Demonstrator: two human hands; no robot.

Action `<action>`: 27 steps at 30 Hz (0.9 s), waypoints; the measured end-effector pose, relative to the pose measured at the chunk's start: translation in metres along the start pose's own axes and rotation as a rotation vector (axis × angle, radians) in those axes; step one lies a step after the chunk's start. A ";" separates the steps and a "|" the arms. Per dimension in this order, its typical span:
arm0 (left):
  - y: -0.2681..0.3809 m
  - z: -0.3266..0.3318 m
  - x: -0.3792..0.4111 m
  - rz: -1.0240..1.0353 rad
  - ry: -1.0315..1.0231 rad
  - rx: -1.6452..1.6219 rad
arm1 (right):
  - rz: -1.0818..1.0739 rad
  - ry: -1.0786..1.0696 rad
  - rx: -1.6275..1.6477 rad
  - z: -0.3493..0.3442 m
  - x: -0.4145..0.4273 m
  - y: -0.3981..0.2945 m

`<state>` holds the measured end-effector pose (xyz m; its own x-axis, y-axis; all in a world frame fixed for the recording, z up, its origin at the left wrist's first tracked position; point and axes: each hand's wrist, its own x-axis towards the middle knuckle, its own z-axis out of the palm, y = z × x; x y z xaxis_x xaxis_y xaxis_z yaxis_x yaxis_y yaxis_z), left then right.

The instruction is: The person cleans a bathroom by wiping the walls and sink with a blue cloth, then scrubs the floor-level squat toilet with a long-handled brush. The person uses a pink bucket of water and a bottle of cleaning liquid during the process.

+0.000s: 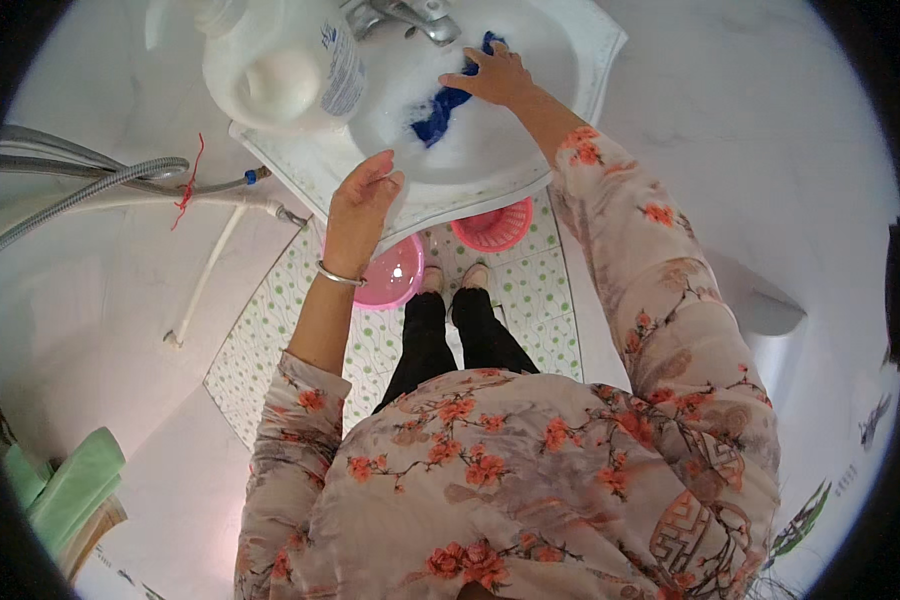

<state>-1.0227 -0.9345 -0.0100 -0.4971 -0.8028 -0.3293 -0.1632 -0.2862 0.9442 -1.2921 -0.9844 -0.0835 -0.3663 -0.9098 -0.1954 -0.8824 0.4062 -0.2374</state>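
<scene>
A wet dark blue cloth [436, 120] lies stretched diagonally in the white washbasin [487, 161], with suds around it. Over its upper part is my right hand [499, 77], fingers spread and seemingly touching the fabric; the cloth does not look gripped. My left hand [361, 199] hovers by the basin's front left rim, loosely bent and with nothing visible in it. A metal bangle [340, 277] circles that wrist. Behind the cloth stands a chrome faucet [436, 26].
A large white bottle with a handle [281, 75] stands on the basin's left corner. Below are a pink basin [390, 277] with liquid and a red plastic basket [495, 225]. Braided hoses [105, 180] run along the left wall. Green cloth-like material [79, 480] is at lower left.
</scene>
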 end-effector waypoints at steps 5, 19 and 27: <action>-0.014 0.002 -0.006 0.004 0.028 -0.002 | -0.160 -0.195 -0.356 0.033 0.006 -0.011; -0.034 0.024 -0.051 0.081 -0.030 0.013 | -0.416 -0.160 -0.436 0.027 0.009 -0.037; -0.035 0.018 -0.072 0.135 0.088 0.115 | -0.425 -0.018 -0.318 0.049 0.017 -0.029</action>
<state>-0.9962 -0.8572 -0.0194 -0.4456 -0.8739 -0.1943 -0.1988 -0.1151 0.9733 -1.2582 -1.0077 -0.1269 0.0459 -0.9858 -0.1613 -0.9989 -0.0467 0.0010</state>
